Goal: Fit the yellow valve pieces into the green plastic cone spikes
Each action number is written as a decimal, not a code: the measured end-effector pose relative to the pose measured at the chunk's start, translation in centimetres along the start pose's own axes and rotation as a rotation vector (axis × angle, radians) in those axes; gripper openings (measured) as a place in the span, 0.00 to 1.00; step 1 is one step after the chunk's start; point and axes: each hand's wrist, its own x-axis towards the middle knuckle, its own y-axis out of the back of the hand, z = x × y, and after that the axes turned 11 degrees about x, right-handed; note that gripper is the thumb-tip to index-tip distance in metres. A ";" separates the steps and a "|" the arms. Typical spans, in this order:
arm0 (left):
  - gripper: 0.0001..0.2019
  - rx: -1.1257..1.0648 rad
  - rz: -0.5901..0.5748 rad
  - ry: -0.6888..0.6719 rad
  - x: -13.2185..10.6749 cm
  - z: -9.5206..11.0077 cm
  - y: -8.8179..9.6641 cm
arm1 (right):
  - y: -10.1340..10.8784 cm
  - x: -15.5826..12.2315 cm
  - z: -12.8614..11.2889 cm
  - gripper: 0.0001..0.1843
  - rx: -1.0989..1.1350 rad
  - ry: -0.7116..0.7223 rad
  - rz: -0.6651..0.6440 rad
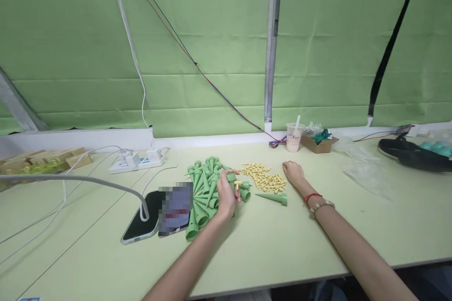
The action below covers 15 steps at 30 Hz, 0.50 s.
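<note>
My left hand (227, 194) is wrapped around a green plastic plant-watering spike, its wide end (230, 178) upward. A small yellow T-shaped valve (238, 183) sticks out at its fingers. Around and behind that hand lies a heap of green cone-shaped spikes (202, 188). My right hand (294, 172) rests on the table at the right edge of a pile of small yellow valves (263, 176). Its fingers are curled together, and whatever they pinch is hidden. One separate green spike (273, 198) lies on its side between the hands, pointing left.
Two phones, a black one (151, 214) and one with a blurred screen (175, 209), lie left of the heap. Behind are a power strip (137, 163), a drink cup (294, 138) and a cardboard box (318, 144). Clear plastic bags (363, 174) lie right.
</note>
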 end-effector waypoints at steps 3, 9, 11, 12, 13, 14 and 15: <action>0.21 -0.003 -0.002 0.005 0.0 0.0 0.1 | 0.4 -0.1 -0.9 0.14 0.077 0.020 0.055; 0.22 -0.060 -0.028 0.025 0.2 0.1 0.1 | 1.4 -2.4 -7.1 0.19 0.844 0.195 0.235; 0.23 -0.108 -0.086 0.041 0.3 0.4 0.0 | 1.6 -3.6 -9.3 0.20 1.093 0.175 0.167; 0.22 -0.124 -0.121 0.034 0.4 0.5 -0.1 | 1.5 -4.2 -10.2 0.22 1.185 0.142 0.098; 0.21 -0.129 -0.152 0.010 0.4 0.6 -0.1 | 1.5 -4.6 -10.9 0.23 1.250 0.105 0.035; 0.20 -0.120 -0.179 -0.029 0.4 0.7 -0.2 | 1.4 -4.9 -11.5 0.24 1.290 0.077 -0.017; 0.18 -0.090 -0.203 -0.082 0.3 0.7 -0.2 | 1.2 -5.0 -11.9 0.24 1.306 0.059 -0.054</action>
